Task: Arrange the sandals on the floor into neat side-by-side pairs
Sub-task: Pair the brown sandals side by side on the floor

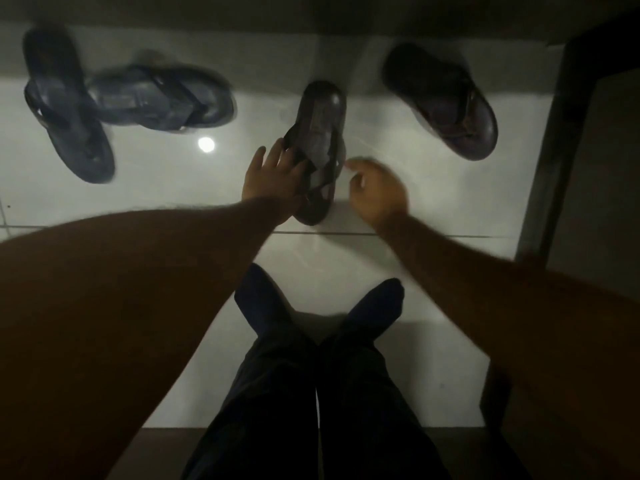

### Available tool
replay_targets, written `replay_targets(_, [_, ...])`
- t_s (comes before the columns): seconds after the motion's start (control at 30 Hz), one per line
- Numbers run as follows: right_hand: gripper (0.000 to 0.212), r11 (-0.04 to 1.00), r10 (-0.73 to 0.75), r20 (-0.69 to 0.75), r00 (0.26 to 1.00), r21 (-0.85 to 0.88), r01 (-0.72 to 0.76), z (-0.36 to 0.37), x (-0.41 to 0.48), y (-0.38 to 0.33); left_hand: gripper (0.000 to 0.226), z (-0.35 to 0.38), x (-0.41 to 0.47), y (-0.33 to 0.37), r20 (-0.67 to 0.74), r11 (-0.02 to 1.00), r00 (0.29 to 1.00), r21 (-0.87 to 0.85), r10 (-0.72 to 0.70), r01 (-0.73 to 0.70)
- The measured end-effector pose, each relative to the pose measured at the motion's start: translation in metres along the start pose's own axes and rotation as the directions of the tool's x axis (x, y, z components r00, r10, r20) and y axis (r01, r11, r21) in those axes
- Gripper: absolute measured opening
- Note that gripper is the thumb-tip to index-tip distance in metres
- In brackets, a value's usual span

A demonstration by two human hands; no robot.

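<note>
A glossy pale tiled floor (145, 188) with a thin dark grout line carries four dark thong sandals, each with a smooth, leathery-looking footbed and Y-shaped straps; the frame is dim and motion-blurred, so fine texture is hard to read. At the centre, a dark brown sandal with a rounded shiny heel (320, 133) lies lengthwise, its heel toward twelve o'clock. At about one o'clock from it, well apart, a second dark brown sandal with a broad rounded toe (446, 102) lies at an angle. Toward ten o'clock sit two navy-blue sandals: a long narrow one (65, 105) pointing roughly down the frame, and a wider one lying crosswise (166, 95) whose end meets or overlaps the first. A small round bright reflection of a lamp (206, 144) shines on the tile between the blue sandals and the central brown one. The left hand (273, 174) is spread fairly wide, its fingers resting on the left strap and edge of the central brown sandal. The right hand (377, 192) hangs just beside that sandal's right edge, fingers loosely curled and holding nothing; contact cannot be told through the blur. At six o'clock, the person's dark trousers and dark socked feet (377, 299) stand on the tile.
</note>
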State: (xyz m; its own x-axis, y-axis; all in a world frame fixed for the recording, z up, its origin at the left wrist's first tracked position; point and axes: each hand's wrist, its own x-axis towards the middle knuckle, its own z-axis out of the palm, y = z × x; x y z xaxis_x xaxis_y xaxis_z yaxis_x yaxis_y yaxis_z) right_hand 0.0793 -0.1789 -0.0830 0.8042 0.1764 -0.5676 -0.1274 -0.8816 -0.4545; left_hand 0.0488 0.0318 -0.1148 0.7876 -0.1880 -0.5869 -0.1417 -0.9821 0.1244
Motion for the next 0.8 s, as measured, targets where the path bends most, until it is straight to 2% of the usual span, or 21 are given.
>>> replay_targets(0.07, [0.043,0.993,-0.013,-0.172,0.985,-0.119,-0.007,-0.037,0.028,0.028,0.075,0.006,-0.005,-0.004,-0.006,1.000,1.000,0.022,-0.014,0.014])
replay_targets(0.13, [0.046,0.955,0.011,-0.248,0.969,-0.285,-0.084,-0.075,0.062,0.058,0.075,0.009,-0.010,-0.007,-0.018,0.999,0.999,0.036,-0.035,0.036])
replay_targets(0.2, [0.060,0.893,0.139,-0.224,0.965,-0.394,-0.220,-0.107,0.092,0.087,0.074,0.010,-0.013,-0.010,-0.024,0.998,0.998,0.047,-0.051,0.052])
replay_targets(0.27, [0.073,0.855,0.284,-0.110,0.952,-0.420,-0.304,-0.126,0.113,0.106,0.073,0.008,-0.014,-0.012,-0.025,0.997,0.998,0.044,-0.058,0.059])
replay_targets(0.37, [0.080,0.913,0.332,0.067,0.941,-0.275,-0.303,-0.130,0.125,0.115,0.071,0.006,-0.014,-0.010,-0.043,0.998,0.997,0.036,-0.059,0.061])
replay_targets(0.6, [0.074,0.962,0.272,0.110,0.956,-0.071,-0.265,-0.071,0.069,0.090,0.073,0.011,-0.024,0.004,-0.051,0.994,0.993,-0.016,-0.110,0.109])
replay_targets(0.8, [0.070,0.982,0.191,0.063,0.980,-0.014,-0.190,-0.016,0.026,0.069,0.079,0.018,-0.028,0.007,-0.078,0.995,0.992,-0.011,-0.101,0.101])
